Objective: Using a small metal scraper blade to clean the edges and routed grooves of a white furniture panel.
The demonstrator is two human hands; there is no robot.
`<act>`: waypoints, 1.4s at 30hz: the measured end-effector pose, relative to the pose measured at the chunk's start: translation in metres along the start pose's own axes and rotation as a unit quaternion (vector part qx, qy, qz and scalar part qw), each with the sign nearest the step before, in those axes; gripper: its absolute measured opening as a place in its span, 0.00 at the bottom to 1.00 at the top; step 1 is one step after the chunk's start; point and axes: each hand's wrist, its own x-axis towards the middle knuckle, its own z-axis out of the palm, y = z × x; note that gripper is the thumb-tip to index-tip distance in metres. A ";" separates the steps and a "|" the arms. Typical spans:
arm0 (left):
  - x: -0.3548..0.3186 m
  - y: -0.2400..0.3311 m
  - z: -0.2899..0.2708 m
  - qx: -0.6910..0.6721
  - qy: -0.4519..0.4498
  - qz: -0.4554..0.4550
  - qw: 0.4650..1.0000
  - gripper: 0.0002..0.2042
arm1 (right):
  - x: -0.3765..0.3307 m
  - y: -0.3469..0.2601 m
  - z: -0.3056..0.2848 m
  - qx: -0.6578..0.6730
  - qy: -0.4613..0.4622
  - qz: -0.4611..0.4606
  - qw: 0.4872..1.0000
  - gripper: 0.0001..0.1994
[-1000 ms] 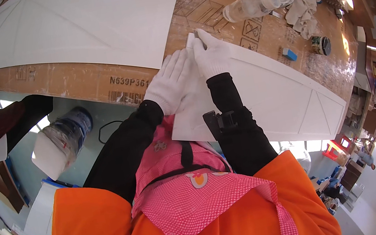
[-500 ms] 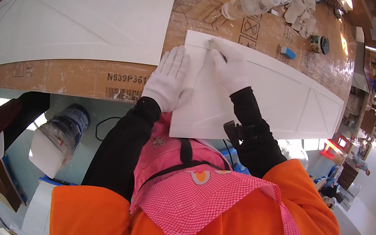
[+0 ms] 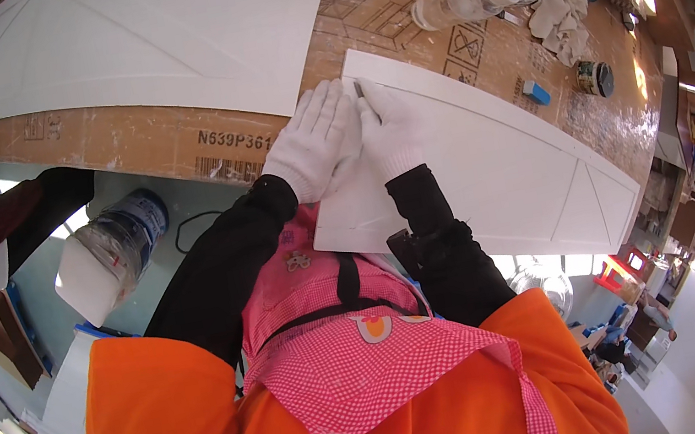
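Note:
A white panel [image 3: 487,164] with grooved lines lies slantwise on the cardboard-covered table, its near edge by my apron. My left hand [image 3: 318,143], in a white glove, lies flat on the panel's left end with its fingers stretched out. Close beside it, my right hand [image 3: 388,128], also gloved, is closed round a thin dark-tipped tool [image 3: 359,89] near the panel's far left corner. Most of that tool is hidden by the fingers, so its kind does not show.
A larger white panel [image 3: 149,38] lies at the far left on the cardboard [image 3: 139,142]. Beyond my panel are a clear plastic bottle [image 3: 459,4], crumpled gloves [image 3: 559,21], a blue block [image 3: 536,93] and a small jar [image 3: 595,78]. A bucket [image 3: 135,226] stands below; a person's dark sleeve [image 3: 40,211] shows left.
My right hand has slid left across the panel with the tool, toward my left hand. The left hand stays nearly in place.

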 end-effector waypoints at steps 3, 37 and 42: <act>-0.001 0.001 0.000 0.003 -0.019 -0.008 1.000 0.45 | -0.001 -0.002 0.004 -0.010 0.011 -0.007 1.000 0.19; -0.004 -0.003 0.004 -0.010 -0.010 -0.007 1.000 0.47 | 0.036 -0.012 -0.008 -0.045 -0.035 -0.043 0.997 0.17; 0.003 0.000 -0.002 0.002 -0.034 -0.008 0.999 0.48 | 0.032 -0.008 -0.002 -0.035 0.010 0.003 0.999 0.16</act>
